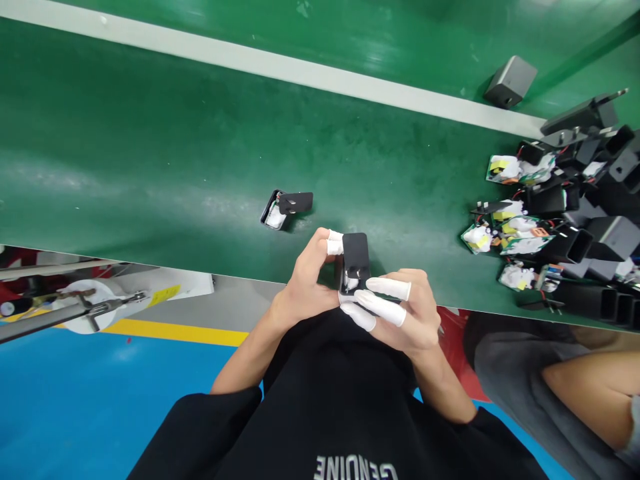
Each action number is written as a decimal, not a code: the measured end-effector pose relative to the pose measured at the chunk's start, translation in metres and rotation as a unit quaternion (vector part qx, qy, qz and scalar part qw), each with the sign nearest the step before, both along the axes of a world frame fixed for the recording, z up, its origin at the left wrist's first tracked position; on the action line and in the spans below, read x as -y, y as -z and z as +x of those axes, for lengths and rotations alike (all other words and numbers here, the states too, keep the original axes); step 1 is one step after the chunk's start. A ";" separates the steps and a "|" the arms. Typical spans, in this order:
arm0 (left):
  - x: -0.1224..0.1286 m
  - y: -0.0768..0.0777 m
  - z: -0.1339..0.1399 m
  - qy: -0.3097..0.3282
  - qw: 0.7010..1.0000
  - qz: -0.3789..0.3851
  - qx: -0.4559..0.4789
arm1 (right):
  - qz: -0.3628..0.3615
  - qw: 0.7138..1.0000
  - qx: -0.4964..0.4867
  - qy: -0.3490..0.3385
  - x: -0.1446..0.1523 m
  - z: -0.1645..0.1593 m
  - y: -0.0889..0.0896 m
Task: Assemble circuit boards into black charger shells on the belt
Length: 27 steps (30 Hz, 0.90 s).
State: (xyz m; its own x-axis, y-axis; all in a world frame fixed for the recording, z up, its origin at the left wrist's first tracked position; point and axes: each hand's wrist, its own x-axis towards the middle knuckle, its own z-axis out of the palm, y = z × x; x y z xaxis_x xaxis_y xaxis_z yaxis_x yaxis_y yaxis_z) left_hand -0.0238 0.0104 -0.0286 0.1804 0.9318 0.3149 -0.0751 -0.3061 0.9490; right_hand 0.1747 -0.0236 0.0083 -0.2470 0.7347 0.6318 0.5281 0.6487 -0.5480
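Observation:
Close to the front edge of the table, a black power adapter case (355,257) is held between my two hands, its flat cover plate lying over the far part. White material shows inside its near opening. My left hand (313,283) is closed around the left side of the case, with white finger cots on its fingertips. On the right, my right hand (405,310) pinches the near end, three fingers in white cots touching around the opening. Just beyond my left hand lies a second adapter case (274,212), open, with its black cover plate (297,203) hanging off it.
Several black adapter cases (613,237) and green circuit boards (527,243) with white filler are heaped at the right. A lone closed adapter (511,81) stands farther back. A person in grey (520,373) sits at the lower right; a white metal arm (175,285) is at the left.

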 end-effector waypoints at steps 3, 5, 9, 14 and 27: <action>0.001 0.001 -0.001 -0.003 1.000 0.005 -0.007 | -0.042 0.998 -0.046 0.029 -0.001 -0.001 -0.002; 0.001 0.001 -0.002 -0.003 1.000 0.011 -0.016 | -0.111 0.991 -0.076 0.029 -0.005 0.001 -0.006; 0.000 0.001 -0.004 0.006 0.999 0.028 -0.034 | -0.235 0.968 -0.082 -0.044 -0.019 0.007 -0.016; -0.005 0.000 -0.004 0.003 0.996 0.067 -0.065 | -0.256 0.959 -0.060 -0.106 -0.037 0.011 -0.021; -0.005 -0.073 -0.026 -0.040 0.892 0.179 -0.413 | -0.368 0.891 -0.265 -0.035 -0.007 -0.005 -0.004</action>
State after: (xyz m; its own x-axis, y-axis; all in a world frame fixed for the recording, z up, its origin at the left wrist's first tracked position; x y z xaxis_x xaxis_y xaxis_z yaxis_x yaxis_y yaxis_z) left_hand -0.0499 0.0149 0.0447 0.4254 0.8187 0.3857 0.6400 -0.5734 0.5115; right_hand 0.1695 -0.0171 0.0121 -0.1185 0.9926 0.0273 0.0403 0.0323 -0.9987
